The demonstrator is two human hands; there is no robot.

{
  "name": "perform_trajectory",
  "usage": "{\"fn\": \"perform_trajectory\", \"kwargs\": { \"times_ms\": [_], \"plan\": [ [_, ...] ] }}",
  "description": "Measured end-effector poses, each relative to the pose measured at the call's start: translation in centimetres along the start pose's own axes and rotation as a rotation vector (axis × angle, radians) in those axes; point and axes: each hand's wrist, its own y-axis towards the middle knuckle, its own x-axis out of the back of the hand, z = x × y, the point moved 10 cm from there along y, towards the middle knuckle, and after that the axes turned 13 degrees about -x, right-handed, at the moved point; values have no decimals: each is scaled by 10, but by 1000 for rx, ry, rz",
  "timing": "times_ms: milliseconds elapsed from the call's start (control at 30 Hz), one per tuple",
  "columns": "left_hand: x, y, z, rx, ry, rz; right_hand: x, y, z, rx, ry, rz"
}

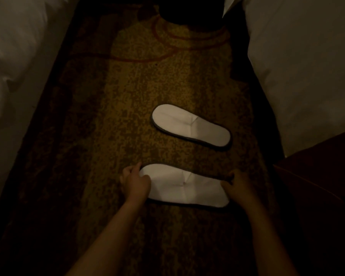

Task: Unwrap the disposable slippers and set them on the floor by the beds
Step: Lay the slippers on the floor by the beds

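Head view: two slippers (190, 127) on carpet (112, 120), two hands (134, 182) touching one.

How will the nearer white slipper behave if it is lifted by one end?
The nearer slipper looks thin and flat, so it would probably bend and feel light. It lies flat on the carpet, so rolling or tipping seems unlikely.

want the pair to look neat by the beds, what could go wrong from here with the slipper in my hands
1. The near slipper lies at a slightly different angle from the far slipper; letting go now may leave them unparallel.
2. The left hand and right hand press opposite ends, which could buckle the flat upper.
3. The dim light on the patterned carpet may hide misalignment.
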Motion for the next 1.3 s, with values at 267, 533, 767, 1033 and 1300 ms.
{"fn": "perform_trajectory", "kwargs": {
  "times_ms": [267,533,767,1033,1300],
  "plan": [
    [1,4,-7,-29,19,-8,6,-1,7,43,79,-88],
    [-3,110,-106,-334,-169,120,45,37,50,12,561,-133],
    [-34,143,-95,-308,270,323,39,67,70,12,409,-172],
    [-26,127,-84,-346,268,232,47,73,89,96,320,-213],
    [7,40,-26,-79,-186,39,41,12,16,-58,419,-405]
  ]
}}
